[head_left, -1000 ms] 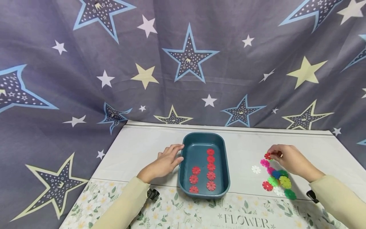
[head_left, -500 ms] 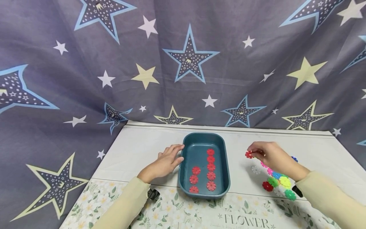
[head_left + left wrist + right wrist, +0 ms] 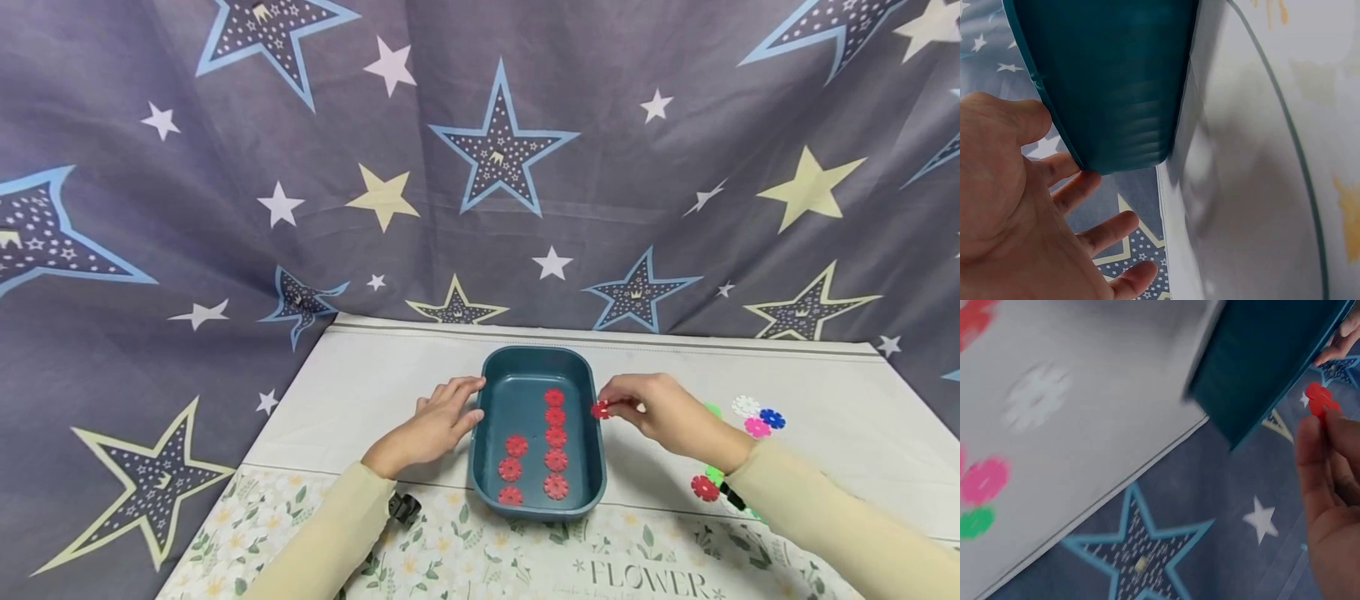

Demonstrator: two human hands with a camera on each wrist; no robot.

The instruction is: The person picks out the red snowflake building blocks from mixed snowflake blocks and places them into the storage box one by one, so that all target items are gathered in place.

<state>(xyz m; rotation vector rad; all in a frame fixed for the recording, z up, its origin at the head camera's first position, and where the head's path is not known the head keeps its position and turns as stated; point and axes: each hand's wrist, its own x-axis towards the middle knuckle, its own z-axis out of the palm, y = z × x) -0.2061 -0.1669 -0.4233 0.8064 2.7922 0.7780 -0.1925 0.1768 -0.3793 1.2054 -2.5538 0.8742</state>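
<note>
My right hand [image 3: 667,417] pinches a red snowflake-shaped plastic disc [image 3: 600,410] between thumb and fingertips, at the right rim of a dark teal tray [image 3: 517,396]. From the right wrist, that same red disc [image 3: 1320,399] shows beyond the tray's outer wall [image 3: 1266,369]. Inside the tray lie more red discs: a longer column [image 3: 556,436] on the right and a shorter column [image 3: 511,469] at the left. My left hand [image 3: 431,425] touches the tray's left side, fingers spread; in the left wrist view, its thumb [image 3: 1032,122] rests against the rim.
Loose discs lie on the tabletop to the right, among them a white disc [image 3: 745,406], a blue disc [image 3: 772,418], a pink disc [image 3: 757,427] and a red disc [image 3: 705,488]. My right forearm covers part of them. A star-patterned curtain [image 3: 465,242] hangs behind the table.
My right hand has carried the red disc leftward from the loose discs to the tray's right rim. The left hand stays at the tray, and the discs inside keep their places.
</note>
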